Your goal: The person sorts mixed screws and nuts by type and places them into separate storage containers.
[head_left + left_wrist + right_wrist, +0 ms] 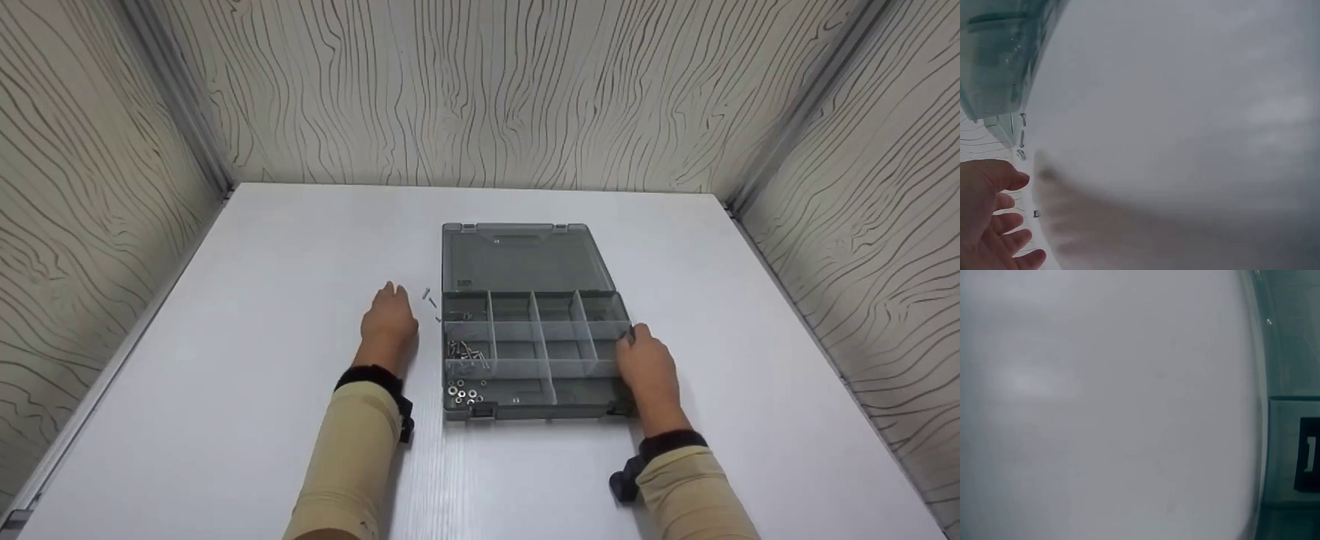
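Observation:
A grey translucent compartment box (589, 389) lies on the table with its lid (525, 262) folded back. My right hand (649, 369) grips the box's right edge, thumb at the inner side; the right wrist view does not show this hand. To the left of the box, my left hand (389, 319) is held low over the table, fingers loosely extended and holding nothing. A few loose screws (426, 293) lie between that hand and the box; in the left wrist view, a screw (1022, 138) shows beyond the thumb.
Small screws (466, 351) fill part of a left-hand compartment. Several nuts (461, 394) or washers sit in the front left compartment. Clear dividers (540, 330) split the box. Wood-patterned panels (480, 90) enclose the white table (300, 240) at the back and sides.

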A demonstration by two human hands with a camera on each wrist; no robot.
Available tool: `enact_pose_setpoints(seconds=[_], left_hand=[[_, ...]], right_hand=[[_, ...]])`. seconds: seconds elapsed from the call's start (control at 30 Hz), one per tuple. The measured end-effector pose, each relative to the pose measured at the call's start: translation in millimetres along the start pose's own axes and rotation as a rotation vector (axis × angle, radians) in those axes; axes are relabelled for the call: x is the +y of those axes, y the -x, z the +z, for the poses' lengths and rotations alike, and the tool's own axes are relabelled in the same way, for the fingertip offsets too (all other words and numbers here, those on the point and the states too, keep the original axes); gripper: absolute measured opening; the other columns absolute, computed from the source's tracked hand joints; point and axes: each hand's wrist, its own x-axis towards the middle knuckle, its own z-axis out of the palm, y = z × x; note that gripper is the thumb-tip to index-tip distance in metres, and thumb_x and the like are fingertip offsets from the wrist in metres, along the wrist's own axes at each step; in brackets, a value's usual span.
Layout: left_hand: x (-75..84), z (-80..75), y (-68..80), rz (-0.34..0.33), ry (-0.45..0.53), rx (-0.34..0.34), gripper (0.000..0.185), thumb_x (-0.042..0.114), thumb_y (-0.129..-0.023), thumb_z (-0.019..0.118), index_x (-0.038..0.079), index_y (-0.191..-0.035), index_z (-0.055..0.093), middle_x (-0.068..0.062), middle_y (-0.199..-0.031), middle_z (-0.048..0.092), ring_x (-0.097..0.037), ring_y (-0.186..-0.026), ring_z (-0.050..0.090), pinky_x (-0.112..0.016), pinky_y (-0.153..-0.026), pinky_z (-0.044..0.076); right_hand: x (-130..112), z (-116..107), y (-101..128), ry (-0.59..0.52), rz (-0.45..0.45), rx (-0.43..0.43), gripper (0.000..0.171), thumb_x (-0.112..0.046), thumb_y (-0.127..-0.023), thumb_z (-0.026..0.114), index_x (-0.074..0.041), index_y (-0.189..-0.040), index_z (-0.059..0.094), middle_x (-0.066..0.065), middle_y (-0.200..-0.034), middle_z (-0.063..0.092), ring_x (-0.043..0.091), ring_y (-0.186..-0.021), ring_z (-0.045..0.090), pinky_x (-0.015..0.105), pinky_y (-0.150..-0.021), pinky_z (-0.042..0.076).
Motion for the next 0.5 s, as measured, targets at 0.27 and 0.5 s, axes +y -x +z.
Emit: enact_pose_setpoints(seconds=[0.27, 0.5], left_hand=[[0.5, 3.2, 1.8, 0.017, -0.037, -0.025, 0.047, 0.003, -0.094, 0.029, -0.004, -0.14, 0.025, -0.019, -0.149, 0.017, -0.031, -0.137, 0.017, -0.04, -0.11, 0.02], [2.5, 4.2, -0.7, 0.017, -0.091, 0.02, 0.032, -0.006, -0.088, 0.042, -0.006, -0.119, 0.053, -0.02, -0.131, 0.045, -0.031, -0.121, 0.044, -0.038, -0.101, 0.038]], right_hand=[[0.8, 0.1, -0.4, 0.002, -0.008, 0.005, 0.047, -0.023, -0.093, 0.031, 0.006, -0.13, 0.035, 0.032, -0.112, 0.052, 0.042, -0.101, 0.053, 0.051, -0.082, 0.044], [0.9, -0.8, -0.2, 0.006, 0.0, -0.005, 0.047, -0.023, -0.093, 0.031, 0.006, -0.131, 0.035, 0.032, -0.114, 0.051, 0.043, -0.104, 0.051, 0.051, -0.085, 0.043]])
